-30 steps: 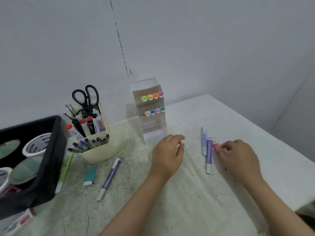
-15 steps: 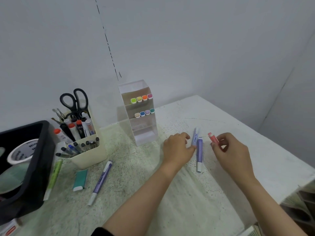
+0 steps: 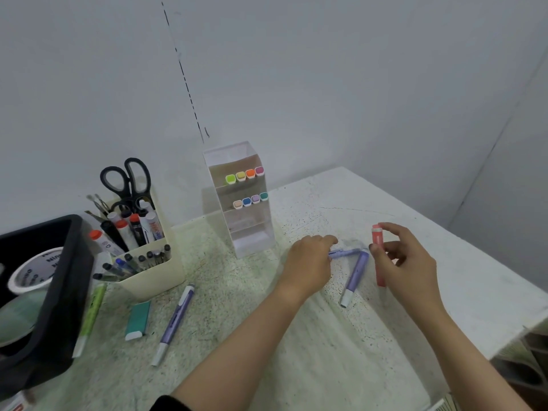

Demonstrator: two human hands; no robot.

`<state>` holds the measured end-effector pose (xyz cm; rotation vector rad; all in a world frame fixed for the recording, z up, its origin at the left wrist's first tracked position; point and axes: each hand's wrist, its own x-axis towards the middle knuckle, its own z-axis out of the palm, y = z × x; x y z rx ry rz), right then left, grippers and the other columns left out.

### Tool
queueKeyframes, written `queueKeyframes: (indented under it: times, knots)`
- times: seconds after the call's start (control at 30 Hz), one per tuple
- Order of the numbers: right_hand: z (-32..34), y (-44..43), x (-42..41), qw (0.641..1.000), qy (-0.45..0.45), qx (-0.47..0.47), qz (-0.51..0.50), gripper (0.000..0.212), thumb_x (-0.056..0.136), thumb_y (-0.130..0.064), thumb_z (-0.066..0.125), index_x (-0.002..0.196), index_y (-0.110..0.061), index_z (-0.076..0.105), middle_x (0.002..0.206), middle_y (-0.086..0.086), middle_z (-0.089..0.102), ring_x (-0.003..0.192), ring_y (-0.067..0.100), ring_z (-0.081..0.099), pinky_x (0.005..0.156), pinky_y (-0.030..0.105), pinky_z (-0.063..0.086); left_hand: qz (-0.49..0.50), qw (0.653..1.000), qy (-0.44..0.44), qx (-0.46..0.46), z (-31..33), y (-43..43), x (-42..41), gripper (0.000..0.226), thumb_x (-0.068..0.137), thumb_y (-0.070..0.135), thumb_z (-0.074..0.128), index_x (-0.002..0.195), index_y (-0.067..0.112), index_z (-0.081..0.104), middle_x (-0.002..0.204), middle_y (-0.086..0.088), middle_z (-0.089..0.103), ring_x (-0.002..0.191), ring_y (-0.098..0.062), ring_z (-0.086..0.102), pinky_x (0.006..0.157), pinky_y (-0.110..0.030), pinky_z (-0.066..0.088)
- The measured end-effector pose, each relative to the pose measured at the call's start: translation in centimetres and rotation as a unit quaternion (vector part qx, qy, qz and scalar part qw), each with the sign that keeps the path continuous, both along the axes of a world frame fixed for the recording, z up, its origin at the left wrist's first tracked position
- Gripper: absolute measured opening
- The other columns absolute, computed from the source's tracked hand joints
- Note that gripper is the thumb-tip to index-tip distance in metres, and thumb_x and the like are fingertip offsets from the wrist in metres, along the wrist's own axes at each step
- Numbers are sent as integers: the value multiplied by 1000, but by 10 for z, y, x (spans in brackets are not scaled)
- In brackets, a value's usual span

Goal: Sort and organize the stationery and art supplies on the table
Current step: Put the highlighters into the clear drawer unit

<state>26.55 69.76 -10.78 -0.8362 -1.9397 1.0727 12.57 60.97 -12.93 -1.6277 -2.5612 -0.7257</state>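
Fingers (image 3: 392,230) of the right hand (image 3: 407,264) pinch a coral marker (image 3: 378,243) near its cap, above the desk (image 3: 326,336); the left hand (image 3: 308,262) grips a lilac pen (image 3: 344,253) with curled fingers at nine o'clock of it; a purple pen (image 3: 355,274) lies between.

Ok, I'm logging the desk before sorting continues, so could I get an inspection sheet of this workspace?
Surface: white speckled table, greenish stains.
Job's things: red pen; held purple pen, loose purple pen beside it, third purple pen by the eraser; green highlighter; cup with scissors; clear rack with markers.
Clutter: black bin holding tape.
Grips: left grip holds the held purple pen's end; right grip holds the red pen roughly upright.
Cables: nothing seen.
Surroundings: grey wall; shelving at lower right.
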Motion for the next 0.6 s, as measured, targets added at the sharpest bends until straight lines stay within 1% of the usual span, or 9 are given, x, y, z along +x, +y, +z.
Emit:
queueKeyframes:
  times: [0.07,0.17,0.2,0.27,0.3,0.37,0.43,0.53,0.6]
  knots:
    - [1,3,0,1000,-1,-3,0,31,91,-8,56,118,-22,57,84,4,66,61,9,52,50,5,40,-4,1000,4,-12,-2,-2,1,42,90,2,47,131,10,49,112,-11,56,98,-27,52,79,-33,42]
    - [1,9,-4,999,1,-37,15,29,97,-10,41,121,-23,50,84,-5,62,59,7,48,53,15,40,15,998,-57,10,0,-10,5,45,93,-1,38,137,11,40,116,-11,48,98,-25,48,76,-30,39]
    - [0,9,-5,999,2,-42,19,29,99,-12,37,123,-22,49,84,-7,59,64,9,49,59,21,40,26,995,-92,29,2,-13,6,44,96,2,36,138,13,38,118,-9,47,99,-23,49,77,-30,40]
    - [2,9,-9,999,8,-37,30,25,101,-16,34,120,-22,50,83,-9,54,71,7,49,66,21,38,42,984,-157,78,7,-19,8,37,102,18,31,139,18,36,119,-2,49,100,-16,50,79,-28,41]
    - [3,8,-11,999,9,-26,36,22,102,-19,35,117,-23,50,84,-12,53,72,4,49,67,16,36,48,978,-176,100,9,-23,8,36,103,26,29,138,21,38,113,2,52,95,-11,50,76,-26,40]
    - [6,5,-16,999,2,3,47,14,101,-22,38,111,-24,48,82,-13,52,69,2,48,62,9,33,52,967,-205,144,14,-29,7,32,103,29,31,132,24,43,88,10,51,73,-4,46,62,-22,35]
    - [9,1,-22,998,2,17,59,10,100,-21,41,108,-20,45,72,-6,48,61,10,43,54,11,31,70,947,-252,187,19,-37,5,24,102,25,36,122,24,48,75,10,46,61,-4,41,56,-20,34]
    - [13,-4,-30,996,4,35,83,5,98,-20,44,103,-17,46,76,4,55,66,19,49,56,15,34,108,923,-278,245,27,-49,0,15,98,18,46,106,29,52,92,4,57,79,-6,51,71,-19,41]
    - [16,-7,-36,992,1,88,93,2,95,-20,53,97,-22,53,86,-1,58,74,11,53,62,8,35,122,916,-256,284,32,-59,-3,19,95,14,52,99,33,54,100,4,59,88,1,53,75,-10,40]
